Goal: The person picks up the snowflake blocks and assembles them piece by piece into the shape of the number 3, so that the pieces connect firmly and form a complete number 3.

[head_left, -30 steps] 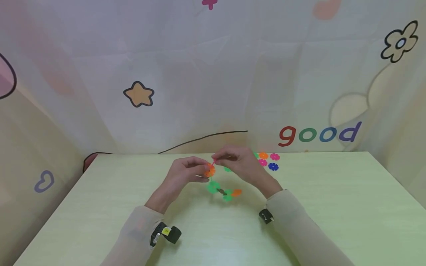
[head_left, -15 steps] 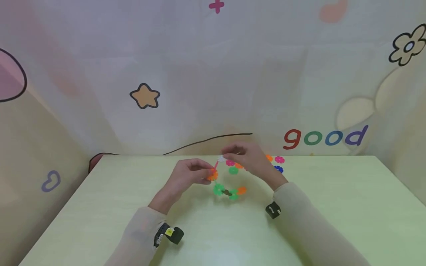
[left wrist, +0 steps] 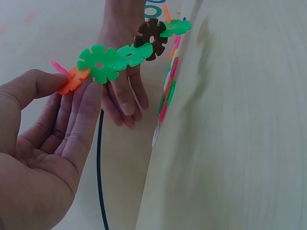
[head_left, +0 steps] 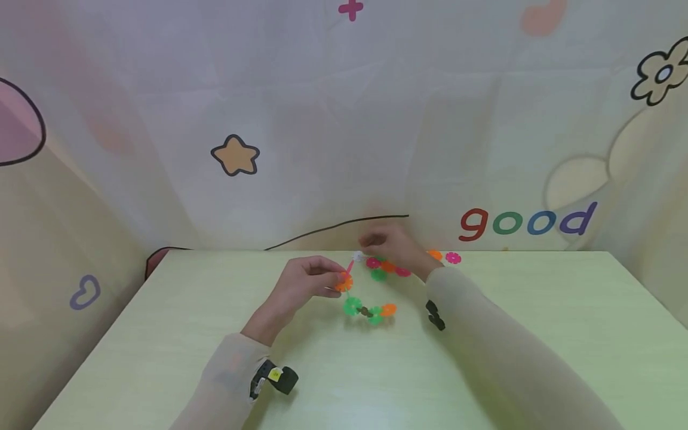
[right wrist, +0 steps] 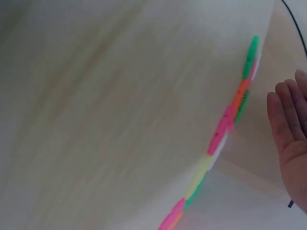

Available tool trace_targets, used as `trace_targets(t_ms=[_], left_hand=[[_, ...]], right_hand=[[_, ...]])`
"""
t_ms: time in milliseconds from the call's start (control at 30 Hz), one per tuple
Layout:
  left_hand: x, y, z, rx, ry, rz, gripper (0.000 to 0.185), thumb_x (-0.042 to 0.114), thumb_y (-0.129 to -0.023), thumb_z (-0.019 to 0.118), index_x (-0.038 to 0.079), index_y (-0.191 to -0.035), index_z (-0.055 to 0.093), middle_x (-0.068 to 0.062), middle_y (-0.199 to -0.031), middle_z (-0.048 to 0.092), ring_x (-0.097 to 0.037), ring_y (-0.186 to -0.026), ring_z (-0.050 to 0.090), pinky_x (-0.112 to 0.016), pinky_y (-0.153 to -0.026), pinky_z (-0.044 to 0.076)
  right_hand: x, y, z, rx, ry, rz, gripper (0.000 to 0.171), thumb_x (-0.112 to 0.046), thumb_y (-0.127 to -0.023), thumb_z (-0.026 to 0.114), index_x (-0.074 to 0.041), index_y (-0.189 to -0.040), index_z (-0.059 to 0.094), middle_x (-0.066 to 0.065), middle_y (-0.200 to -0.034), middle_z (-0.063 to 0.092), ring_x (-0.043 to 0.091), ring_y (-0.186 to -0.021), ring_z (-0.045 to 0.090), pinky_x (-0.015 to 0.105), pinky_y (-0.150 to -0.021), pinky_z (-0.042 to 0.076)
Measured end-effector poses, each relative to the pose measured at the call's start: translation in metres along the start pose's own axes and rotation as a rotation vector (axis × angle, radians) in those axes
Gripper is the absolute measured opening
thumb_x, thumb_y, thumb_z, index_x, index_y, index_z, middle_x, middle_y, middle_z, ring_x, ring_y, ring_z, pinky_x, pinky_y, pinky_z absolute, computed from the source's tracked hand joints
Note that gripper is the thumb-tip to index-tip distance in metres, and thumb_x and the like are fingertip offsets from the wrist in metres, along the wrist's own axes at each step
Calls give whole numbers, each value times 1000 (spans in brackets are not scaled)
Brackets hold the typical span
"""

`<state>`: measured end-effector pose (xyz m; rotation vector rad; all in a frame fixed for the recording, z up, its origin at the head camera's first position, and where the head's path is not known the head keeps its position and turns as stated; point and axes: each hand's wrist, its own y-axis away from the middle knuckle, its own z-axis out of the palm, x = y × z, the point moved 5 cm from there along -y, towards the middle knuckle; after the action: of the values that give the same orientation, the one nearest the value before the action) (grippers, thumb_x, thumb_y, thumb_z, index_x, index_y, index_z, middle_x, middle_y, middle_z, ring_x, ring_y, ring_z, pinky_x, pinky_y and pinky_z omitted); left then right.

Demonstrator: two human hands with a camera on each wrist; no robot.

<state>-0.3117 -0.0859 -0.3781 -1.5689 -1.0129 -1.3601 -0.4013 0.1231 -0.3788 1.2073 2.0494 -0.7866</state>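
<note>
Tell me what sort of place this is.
Likely a child's play corner: a cartoon curtain printed with a star and "good", a pale green table, and snowflake discs that the hands join.

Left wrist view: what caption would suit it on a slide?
Left hand pinches the orange end of a chain of snowflake discs, while the right hand reaches toward loose discs on the table.

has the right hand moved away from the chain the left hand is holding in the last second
Yes. The right hand has drawn back from the chain, toward the loose discs by the table's far edge, under the word "good".
</note>
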Motion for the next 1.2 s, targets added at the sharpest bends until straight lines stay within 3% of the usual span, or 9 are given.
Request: trace_targets(t_ms=[433, 800, 1033, 1200], left_hand=[[3, 2, 1, 10, 9, -5, 15, 1, -97, 71, -8, -110, 75, -14, -102, 78, -22, -87, 77, -39, -84, 65], [1, 0, 0, 2, 10, -3, 16, 1, -97, 72, -8, -111, 74, -14, -102, 78, -22, -87, 77, -39, -84, 65], [0, 0, 0, 0, 9, -3, 16, 1, -98, 72, -7, -110, 75, -14, -102, 78, -23, -87, 77, -39, -84, 65], [0, -1, 1, 0, 5, -3, 16, 1, -98, 72, -7, -110, 75, -13, -102, 78, -23, -88, 77, -40, -83, 65]], right_hand=[[3, -15, 14, -90, 150, -12, 21, -2, -96, 78, 0, -116, 78, 7, -109, 76, 27, -104, 68, 41, -97, 59], [-4, -23, 23, -134, 393, -83, 15, -5, -91, 84, -8, -105, 81, -1, -97, 75, 22, -94, 64, 37, -91, 57], [-6, -21, 28, -181, 408, -55, 15, -8, -90, 86, -8, -105, 80, 0, -100, 73, 21, -97, 62, 36, -93, 56], [-6, -17, 25, -169, 375, -80, 12, -5, -88, 87, -7, -93, 76, 1, -89, 68, 21, -88, 59, 34, -84, 55]])
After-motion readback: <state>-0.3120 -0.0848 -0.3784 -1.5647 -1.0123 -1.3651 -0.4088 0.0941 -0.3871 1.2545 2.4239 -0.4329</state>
